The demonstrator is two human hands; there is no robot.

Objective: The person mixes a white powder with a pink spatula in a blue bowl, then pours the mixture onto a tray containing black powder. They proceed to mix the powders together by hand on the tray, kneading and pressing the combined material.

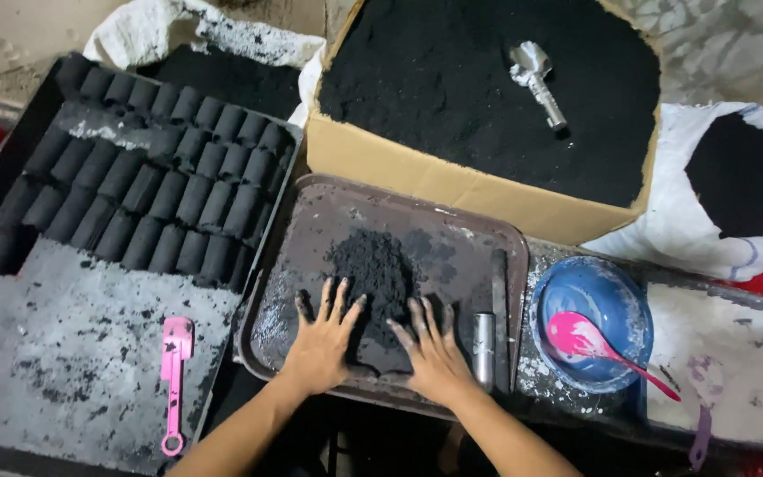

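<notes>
Nearest the camera, the left hand and the right hand lie flat with fingers spread wide, palms down on a mound of black powder; neither grips anything. The mound sits in the middle of a worn brown tray. A small metal cylinder stands just beside the right hand. To the right, a blue bowl holds a pink spoon. To the left, a pink tool lies on a dusty board, behind it rows of black cylinders. Farthest back, a cardboard box of black powder holds a metal scoop.
</notes>
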